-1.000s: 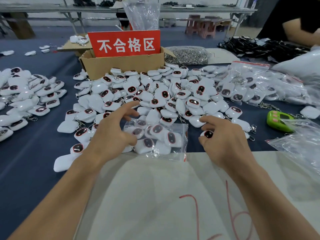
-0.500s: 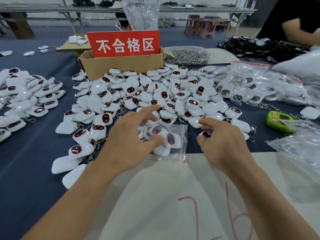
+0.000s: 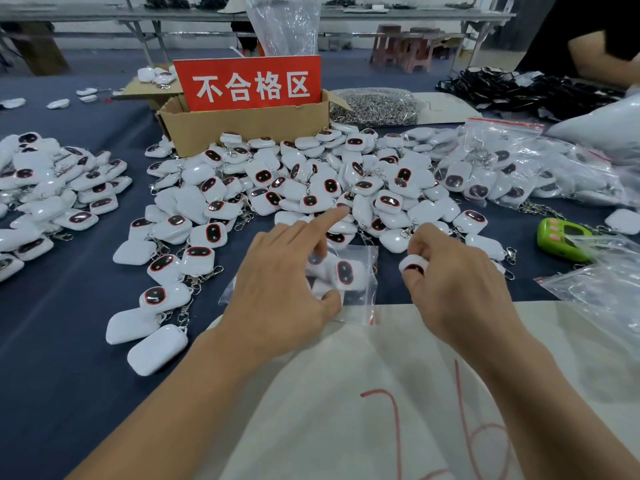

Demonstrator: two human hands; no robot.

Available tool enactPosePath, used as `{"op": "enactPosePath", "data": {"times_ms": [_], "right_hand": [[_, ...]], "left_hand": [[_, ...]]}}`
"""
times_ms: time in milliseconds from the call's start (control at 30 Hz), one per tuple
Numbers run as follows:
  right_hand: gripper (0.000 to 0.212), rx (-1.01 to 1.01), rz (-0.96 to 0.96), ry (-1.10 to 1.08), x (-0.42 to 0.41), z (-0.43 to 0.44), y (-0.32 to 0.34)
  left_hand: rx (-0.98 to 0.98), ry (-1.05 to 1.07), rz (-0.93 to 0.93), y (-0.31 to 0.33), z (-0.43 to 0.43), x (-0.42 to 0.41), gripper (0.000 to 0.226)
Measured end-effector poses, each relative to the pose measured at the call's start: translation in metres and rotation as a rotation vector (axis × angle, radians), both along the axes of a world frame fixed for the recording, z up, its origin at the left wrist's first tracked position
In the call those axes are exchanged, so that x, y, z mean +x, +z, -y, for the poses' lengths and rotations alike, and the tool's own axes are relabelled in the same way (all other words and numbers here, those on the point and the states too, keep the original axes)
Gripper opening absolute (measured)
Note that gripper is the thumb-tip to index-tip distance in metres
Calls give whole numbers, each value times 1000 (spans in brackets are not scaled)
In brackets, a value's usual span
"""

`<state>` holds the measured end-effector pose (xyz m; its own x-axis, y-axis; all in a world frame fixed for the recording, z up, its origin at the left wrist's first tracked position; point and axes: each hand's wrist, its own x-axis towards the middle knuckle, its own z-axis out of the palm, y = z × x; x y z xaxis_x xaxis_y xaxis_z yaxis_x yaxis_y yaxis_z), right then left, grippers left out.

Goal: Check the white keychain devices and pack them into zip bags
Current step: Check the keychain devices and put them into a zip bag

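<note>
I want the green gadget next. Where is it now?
Head view, right side: the green gadget lies on the blue cloth, right of the right hand, partly covered by a clear bag.

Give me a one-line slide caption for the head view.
Left hand holds a part-filled zip bag, index finger extended, while the right hand pinches one white keychain device near the loose pile.
</note>
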<state>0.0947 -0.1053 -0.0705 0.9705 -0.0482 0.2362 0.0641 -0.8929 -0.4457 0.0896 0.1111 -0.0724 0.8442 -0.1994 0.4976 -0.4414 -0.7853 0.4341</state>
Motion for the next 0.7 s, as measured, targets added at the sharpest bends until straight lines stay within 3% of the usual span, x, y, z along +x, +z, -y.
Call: {"op": "enactPosePath", "data": {"times_ms": [167, 300, 367, 467, 700], "right_hand": [[22, 679, -17, 66, 0, -15, 8], [7, 1133, -195, 292, -9, -31, 11], [19, 1289, -349, 402, -12, -35, 12], [30, 1346, -421, 470, -12, -34, 13], [26, 1296, -269, 325, -16, -38, 12]], "left_hand": [[-224, 14, 171, 1, 12, -8, 68], [-341, 12, 80, 1, 18, -11, 36], [-342, 0, 42, 1, 19, -11, 30], [-366, -16, 14, 1, 18, -10, 29], [-500, -132, -63, -2, 15, -6, 33]]}}
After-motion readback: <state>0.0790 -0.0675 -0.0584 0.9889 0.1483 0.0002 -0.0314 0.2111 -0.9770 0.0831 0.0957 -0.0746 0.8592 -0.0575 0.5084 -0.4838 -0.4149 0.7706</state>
